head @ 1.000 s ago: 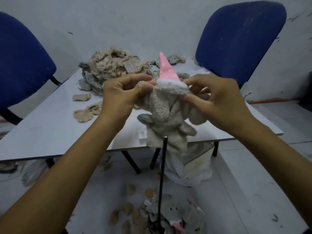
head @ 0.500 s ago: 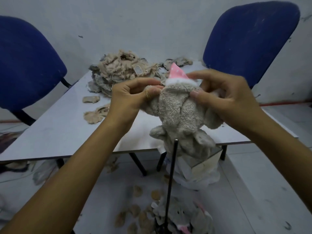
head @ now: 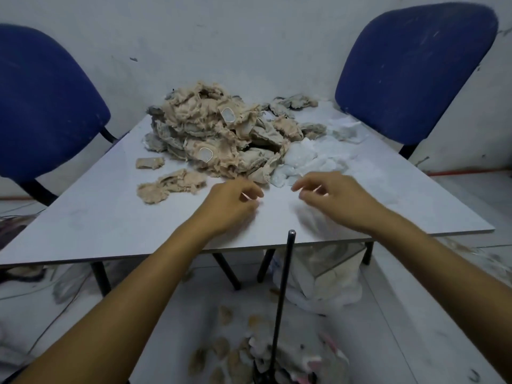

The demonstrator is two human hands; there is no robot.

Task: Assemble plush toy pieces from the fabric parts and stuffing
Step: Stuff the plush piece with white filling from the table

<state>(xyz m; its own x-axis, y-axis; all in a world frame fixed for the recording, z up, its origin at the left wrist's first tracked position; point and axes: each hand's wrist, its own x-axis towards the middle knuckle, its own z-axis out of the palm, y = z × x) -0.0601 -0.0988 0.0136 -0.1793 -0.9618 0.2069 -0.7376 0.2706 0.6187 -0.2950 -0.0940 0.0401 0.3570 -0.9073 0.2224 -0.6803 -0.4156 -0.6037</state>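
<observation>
A heap of tan fabric parts (head: pixel 219 134) lies on the far middle of the white table (head: pixel 97 217), with white stuffing (head: pixel 313 159) touching its right side. Two loose tan pieces (head: pixel 171 185) lie on the tabletop, left of the hands. The left hand (head: pixel 230 206) and right hand (head: pixel 335 198) hover above the near part of the table, side by side but apart, fingers loosely curled and holding nothing. A thin black rod (head: pixel 282 300) stands upright near the table's near edge. Blue chairs (head: pixel 412 70) flank the table.
</observation>
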